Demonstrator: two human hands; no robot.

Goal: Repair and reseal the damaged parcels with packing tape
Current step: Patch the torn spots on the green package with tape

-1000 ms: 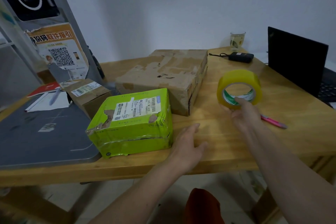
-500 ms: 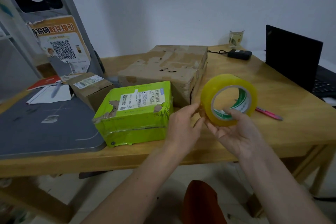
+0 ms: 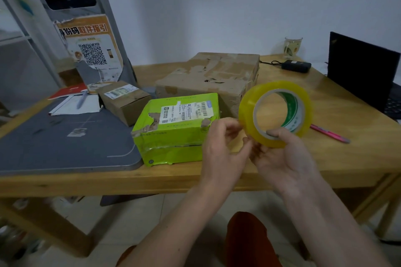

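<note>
The right hand (image 3: 280, 158) grips a translucent yellow roll of packing tape (image 3: 275, 114), thumb hooked inside its green-printed cardboard core, holding it upright above the front edge of the pale wooden table (image 3: 347, 154), its open centre facing the camera and slightly towards nine o'clock. The left hand (image 3: 221, 143) pinches at the roll's rim at about eight o'clock. Just beyond, at ten o'clock, lies a lime-green cardboard parcel (image 3: 173, 134), its corner torn, carrying a white barcode label too small to read. Behind it, at twelve o'clock, sits a large scuffed brown cardboard box (image 3: 208, 78).
</note>
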